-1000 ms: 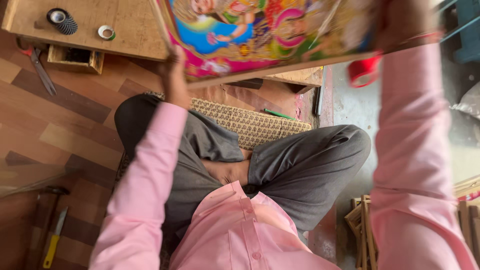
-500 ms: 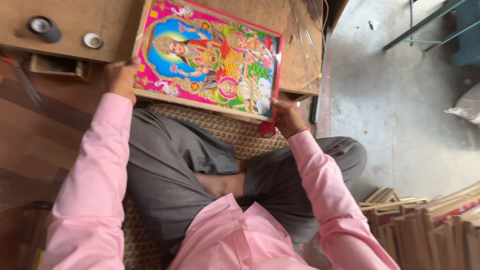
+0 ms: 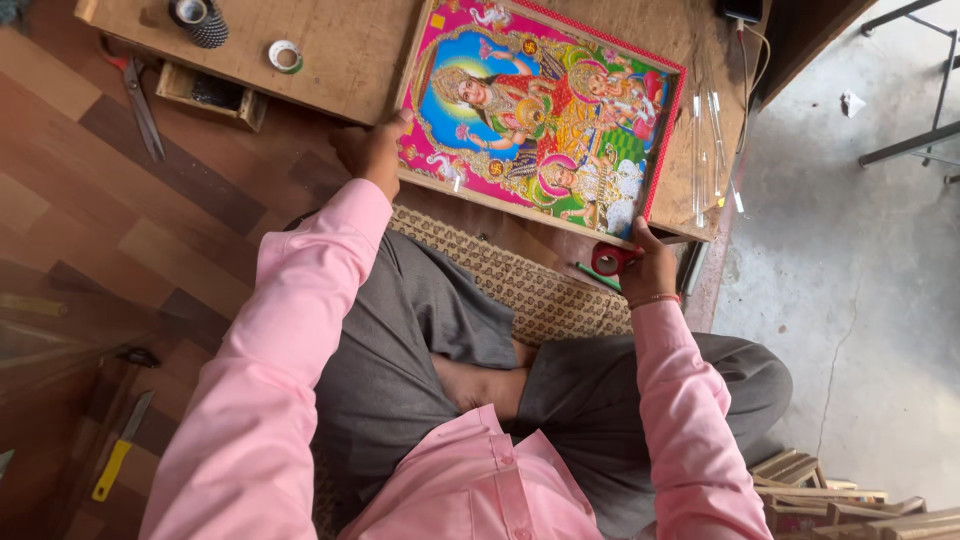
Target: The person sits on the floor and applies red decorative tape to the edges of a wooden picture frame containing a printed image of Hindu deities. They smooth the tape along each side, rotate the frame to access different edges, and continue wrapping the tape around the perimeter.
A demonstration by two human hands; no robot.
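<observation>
A colourful framed picture point(image 3: 545, 115) with a pink and red border lies flat on a low wooden table point(image 3: 330, 50) in front of me. My left hand point(image 3: 372, 150) grips the picture's near left edge. My right hand point(image 3: 648, 265) rests at its near right corner and holds a red tape roll point(image 3: 607, 260). I sit cross-legged on a woven mat point(image 3: 520, 280), in pink sleeves and grey trousers.
On the table's left lie a dark tape roll point(image 3: 198, 18) and a small white tape roll point(image 3: 285, 55). Scissors point(image 3: 140, 100) rest on the wooden floor. Clear strips point(image 3: 705, 140) lie at the table's right end. Wooden frame pieces point(image 3: 840, 495) are stacked at lower right. A yellow-handled tool point(image 3: 118, 460) lies at lower left.
The picture was held up tilted near my face a second ago; it has come down flat onto the table. My hands have followed it down and still hold its near edge.
</observation>
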